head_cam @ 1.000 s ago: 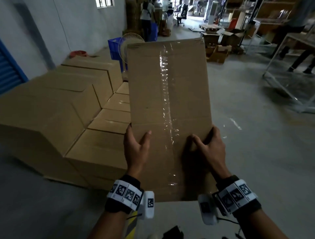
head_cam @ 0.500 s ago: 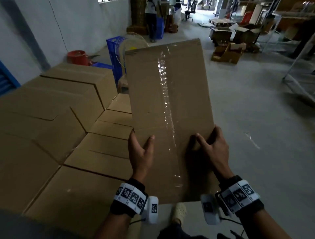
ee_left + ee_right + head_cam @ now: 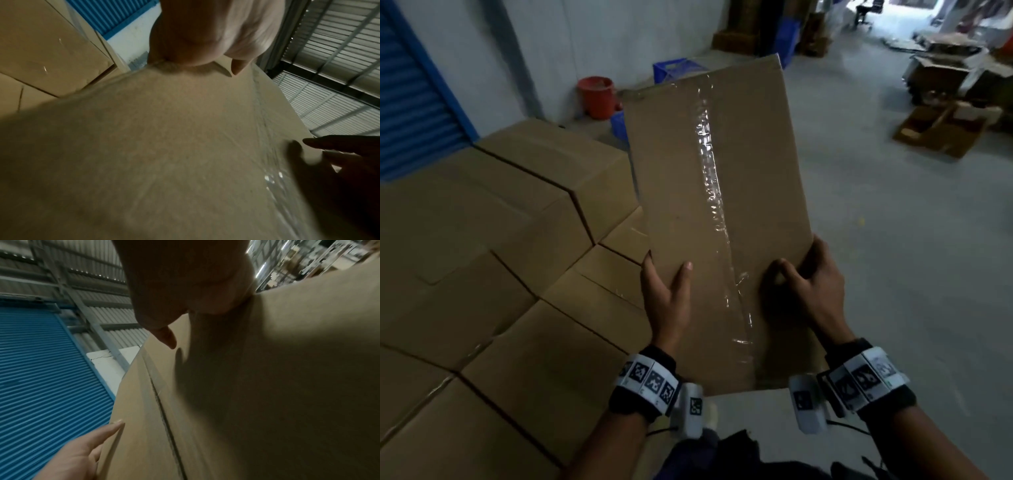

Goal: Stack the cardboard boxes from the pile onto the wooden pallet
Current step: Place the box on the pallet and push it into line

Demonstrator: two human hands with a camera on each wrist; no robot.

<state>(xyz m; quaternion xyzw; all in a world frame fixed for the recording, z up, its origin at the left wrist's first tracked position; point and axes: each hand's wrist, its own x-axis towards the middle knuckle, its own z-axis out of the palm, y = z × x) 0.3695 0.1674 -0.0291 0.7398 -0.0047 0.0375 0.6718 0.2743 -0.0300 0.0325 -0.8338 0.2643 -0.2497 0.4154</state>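
Cardboard box carried in both hands, to the right of the stacked boxes.

The left hand grips the box's left edge, thumb flat on the top face and fingers wrapped under out of view; the right hand grips the right edge the same way, thumb bent on the top. The box is in the air, taped seam upward, its far end tilted a little up, over the edge of the stack and the concrete floor. The pallet itself is not visible; I judge it lies under the stack. To place well, I would keep the box level, bring it above a free place, line its edges up with the neighbours, lower the far edge first, then slide the fingers out from under so they are not caught.
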